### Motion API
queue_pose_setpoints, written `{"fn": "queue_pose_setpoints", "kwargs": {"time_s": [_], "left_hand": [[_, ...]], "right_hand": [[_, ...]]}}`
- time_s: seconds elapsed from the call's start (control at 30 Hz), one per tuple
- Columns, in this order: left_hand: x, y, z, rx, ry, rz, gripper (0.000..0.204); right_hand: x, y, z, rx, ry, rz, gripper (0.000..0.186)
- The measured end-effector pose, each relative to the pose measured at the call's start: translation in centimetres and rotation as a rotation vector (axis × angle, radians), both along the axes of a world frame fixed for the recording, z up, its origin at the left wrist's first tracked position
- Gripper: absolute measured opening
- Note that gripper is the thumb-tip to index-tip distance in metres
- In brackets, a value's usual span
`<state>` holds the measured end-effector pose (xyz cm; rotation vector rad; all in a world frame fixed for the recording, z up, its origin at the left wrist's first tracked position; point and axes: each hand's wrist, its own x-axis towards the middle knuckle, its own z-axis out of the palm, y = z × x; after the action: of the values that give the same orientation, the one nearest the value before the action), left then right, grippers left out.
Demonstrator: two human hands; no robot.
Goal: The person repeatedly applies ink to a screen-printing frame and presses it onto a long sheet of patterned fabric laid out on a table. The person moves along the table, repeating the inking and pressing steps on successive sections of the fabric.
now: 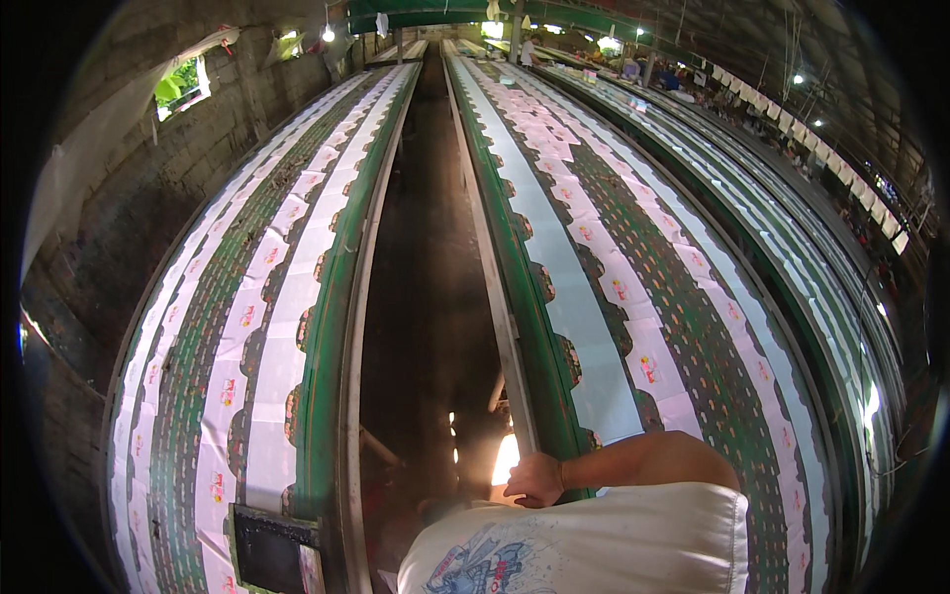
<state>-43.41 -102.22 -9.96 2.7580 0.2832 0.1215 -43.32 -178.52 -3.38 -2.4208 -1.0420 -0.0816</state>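
Observation:
My right hand (534,481) is at the inner edge of the right-hand table, its fingers curled closed against the metal rail (512,371). Whether anything is inside the fingers is hidden. My bent right forearm (648,460) crosses over the near end of a pale blue fabric strip (584,337). No left hand shows. At the lower left, a dark rectangular frame (272,549), which looks like a printing screen, lies across the near part of the left-hand table, over white and pink fabric pieces (228,396) with small red prints.
A dark, narrow aisle (426,247) runs between the two long green tables. More long tables (782,238) with fabric stand to the right. A block wall (109,213) borders the left side. Far off, a person (527,51) stands near the tables. White pieces hang on a line (821,148).

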Motion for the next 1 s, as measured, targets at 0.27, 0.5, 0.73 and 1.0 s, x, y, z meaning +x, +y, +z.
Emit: {"fn": "queue_pose_setpoints", "kwargs": {"time_s": [0.27,0.5,0.73,1.0], "left_hand": [[-0.5,-4.4,3.1,-0.13,-0.02,0.147,0.051],[-0.1,-2.7,3.0,-0.025,0.051,0.073,0.052],[-0.5,0.1,-1.9,-0.085,0.05,0.053,0.044],[-0.6,2.6,-3.3,0.141,-0.06,-0.16,0.04]], "right_hand": [[0.0,0.0,-0.1,-0.021,0.02,0.005,0.022],[-0.1,0.2,0.3,-0.088,0.043,-0.015,0.024],[-0.1,0.0,0.8,-0.202,0.105,0.0,0.026],[0.0,0.2,0.3,-0.139,0.04,-0.017,0.023]]}}
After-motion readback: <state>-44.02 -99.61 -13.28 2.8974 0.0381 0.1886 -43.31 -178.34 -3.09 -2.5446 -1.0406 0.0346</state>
